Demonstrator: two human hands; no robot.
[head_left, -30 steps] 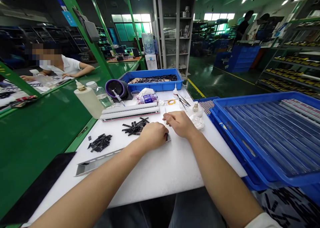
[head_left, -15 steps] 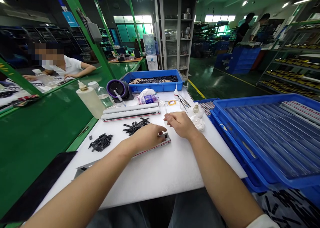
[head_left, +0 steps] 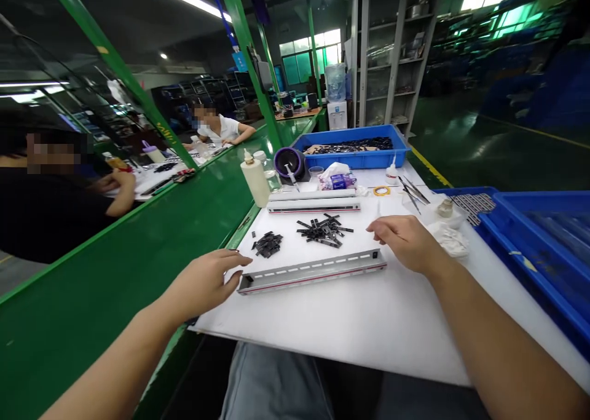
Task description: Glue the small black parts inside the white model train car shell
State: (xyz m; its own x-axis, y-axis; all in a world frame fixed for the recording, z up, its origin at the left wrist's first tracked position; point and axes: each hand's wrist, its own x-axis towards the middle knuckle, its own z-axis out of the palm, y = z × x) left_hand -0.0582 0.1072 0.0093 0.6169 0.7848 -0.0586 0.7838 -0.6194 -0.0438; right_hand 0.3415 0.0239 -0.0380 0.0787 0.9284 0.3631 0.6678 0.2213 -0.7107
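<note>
A long grey tray-like housing (head_left: 313, 273) with a red stripe lies on the white work surface (head_left: 350, 321), its open side up. My left hand (head_left: 212, 280) is at the housing's left end, thumb and fingers apart, holding nothing. Just beyond the right end is my right hand (head_left: 401, 238), its fingers pressed together; whatever they pinch is too small to name. Behind the housing lie a small pile of black strips (head_left: 267, 245) and a looser pile of black strips (head_left: 324, 230). Farther back, more long housings (head_left: 313, 205) rest side by side.
A white bottle (head_left: 256, 180), a purple-rimmed round container (head_left: 289, 163) and a blue bin (head_left: 353, 155) stand at the back. Tweezers (head_left: 412, 192), yellow tape (head_left: 381, 191) and crumpled tissue (head_left: 447, 238) lie to the right. Blue trays are at far right; two people sit across the green partition.
The view has turned left. My left hand has moved from the housing's right end to its left end, uncovering the housing. My right hand stays near the right end, fingers still together.
</note>
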